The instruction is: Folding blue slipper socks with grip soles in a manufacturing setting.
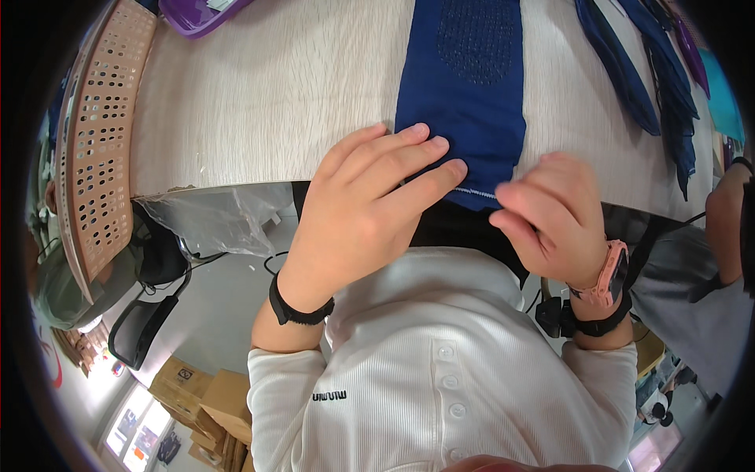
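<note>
A long navy-blue piece of fabric (464, 110) lies flat across the table, with an oval patch of small raised dots toward its far end. White stitching runs along its near end, which reaches the table's front edge. My left hand (366, 197) rests with fingers stretched and slightly apart, its fingertips on the fabric's left side and near end. At the near right corner, my right hand (554, 216) has its fingers curled in, a fingertip by the end of the white stitching. Whatever is inside its curl is hidden.
A tan perforated plastic basket (110, 118) stands along the table's left side. Beyond it is a purple tray (193, 23). More dark-blue fabric pieces (668, 102) hang toward the right edge. A clear plastic bag (220, 216) hangs below the table (259, 102). Another person's arm (727, 212) appears at far right.
</note>
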{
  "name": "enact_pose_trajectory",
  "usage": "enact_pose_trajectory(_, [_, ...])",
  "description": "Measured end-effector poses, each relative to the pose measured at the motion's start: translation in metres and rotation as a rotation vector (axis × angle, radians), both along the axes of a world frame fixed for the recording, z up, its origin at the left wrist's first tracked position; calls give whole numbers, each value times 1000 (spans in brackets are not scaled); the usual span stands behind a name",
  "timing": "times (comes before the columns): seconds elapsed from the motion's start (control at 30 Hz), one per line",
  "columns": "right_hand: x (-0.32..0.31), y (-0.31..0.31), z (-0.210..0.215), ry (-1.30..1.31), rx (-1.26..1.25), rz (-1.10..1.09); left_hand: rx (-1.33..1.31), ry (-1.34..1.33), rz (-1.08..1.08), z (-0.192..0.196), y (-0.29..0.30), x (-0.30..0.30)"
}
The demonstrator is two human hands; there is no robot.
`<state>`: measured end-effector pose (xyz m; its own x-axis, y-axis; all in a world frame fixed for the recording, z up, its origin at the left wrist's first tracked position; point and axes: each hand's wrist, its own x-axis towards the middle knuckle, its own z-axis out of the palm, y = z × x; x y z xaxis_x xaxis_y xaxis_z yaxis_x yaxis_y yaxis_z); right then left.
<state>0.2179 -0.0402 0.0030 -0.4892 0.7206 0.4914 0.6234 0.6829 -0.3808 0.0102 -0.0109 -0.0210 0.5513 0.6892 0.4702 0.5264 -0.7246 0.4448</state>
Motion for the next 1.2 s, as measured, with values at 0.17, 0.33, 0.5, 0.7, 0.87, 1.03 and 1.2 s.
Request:
enact_pose_trajectory(0.17, [3, 1, -12, -52, -27, -52, -21, -4, 10, 0, -1, 1])
enact_pose_trajectory(0.33, [6, -1, 3, 10, 188, 34, -52, 24, 24, 2, -1, 1])
enact_pose_trajectory(0.5, [1, -8, -14, -202, 97, 25, -36, 28, 15, 1, 0, 1])
enact_pose_trajectory(0.7, [3, -2, -16, -129, 168, -17, 135, 4, 17, -10, 2, -1])
enact_pose_trajectory(0.87, [7, 6, 13, -51, -196, 107, 305, 7, 5, -22, 2, -5])
enact_pose_trajectory(1.03, [19, 42, 35, 36, -145, -88, 309, 21, -14, -20, -1, -7])
enact_pose_trajectory(1.2, [24, 74, 27, 2, -235, -411, 244, 9, -18, -22, -7, -23])
